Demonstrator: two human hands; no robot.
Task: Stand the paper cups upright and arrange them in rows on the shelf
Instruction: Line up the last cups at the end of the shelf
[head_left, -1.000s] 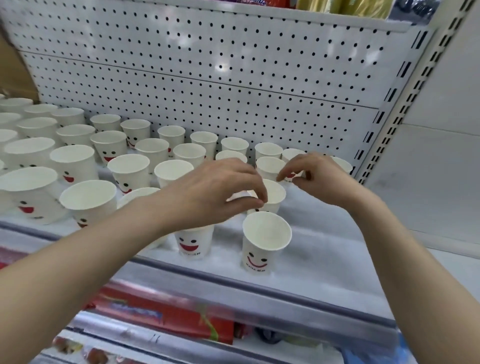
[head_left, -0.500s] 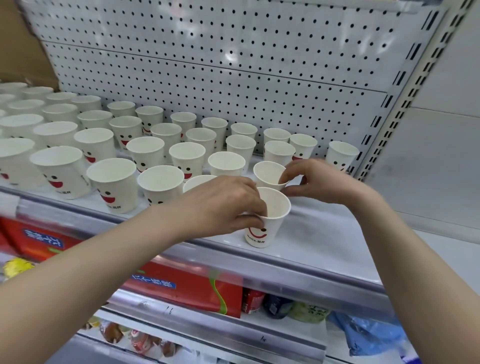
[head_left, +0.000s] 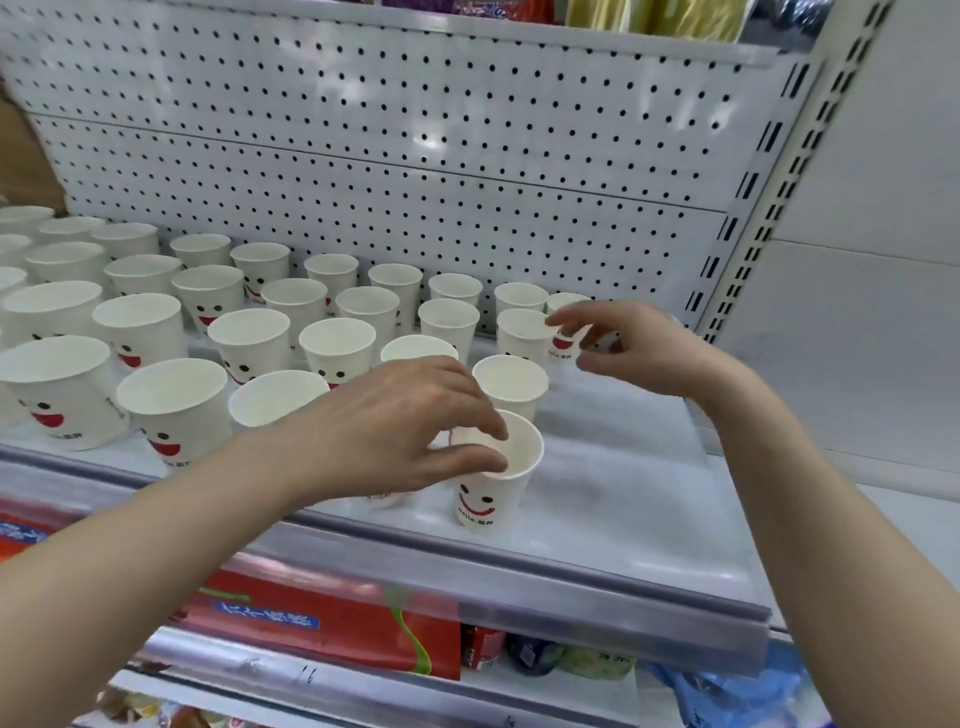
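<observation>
At centre frame our left hand (head_left: 395, 431) pinches the front cup's (head_left: 493, 483) rim, hiding its neighbour; our right hand (head_left: 639, 348), now farther back, pinches a rear cup (head_left: 563, 338).

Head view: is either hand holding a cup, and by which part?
The left hand pinches the rim of the front cup. The right hand pinches the rim of a back cup. Both cups stand on the shelf.

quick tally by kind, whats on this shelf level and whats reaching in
paper cups: about 30, with more cut off at the left edge
hands: 2, the left hand and the right hand
total: about 32
</observation>
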